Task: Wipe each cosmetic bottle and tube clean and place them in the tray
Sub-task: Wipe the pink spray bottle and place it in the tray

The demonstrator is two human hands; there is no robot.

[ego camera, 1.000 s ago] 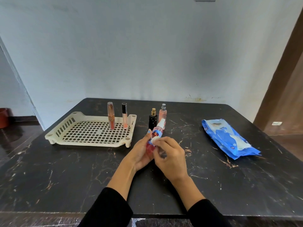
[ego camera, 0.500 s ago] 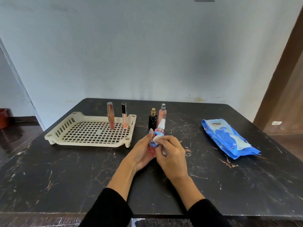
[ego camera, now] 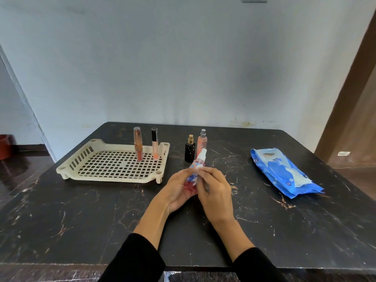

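My left hand [ego camera: 176,190] grips a small red spray bottle [ego camera: 196,169] with a white cap, tilted away from me above the table. My right hand [ego camera: 213,188] pinches a white wipe [ego camera: 197,173] against the bottle's upper body. A cream slotted tray [ego camera: 91,157] sits at the left with two lip gloss tubes standing in its far right corner: a rose-gold one [ego camera: 138,146] and a black-capped one [ego camera: 154,143]. Just right of the tray stand a black perfume bottle [ego camera: 190,150] and a pink spray bottle [ego camera: 202,142].
A blue pack of wet wipes [ego camera: 282,173] lies at the right of the black marble table [ego camera: 81,220]. A wall rises behind the table's far edge. A brown door frame stands at the far right.
My right hand has slid the wipe a little along the red bottle while the left hand keeps holding it. Everything else has stayed in place.
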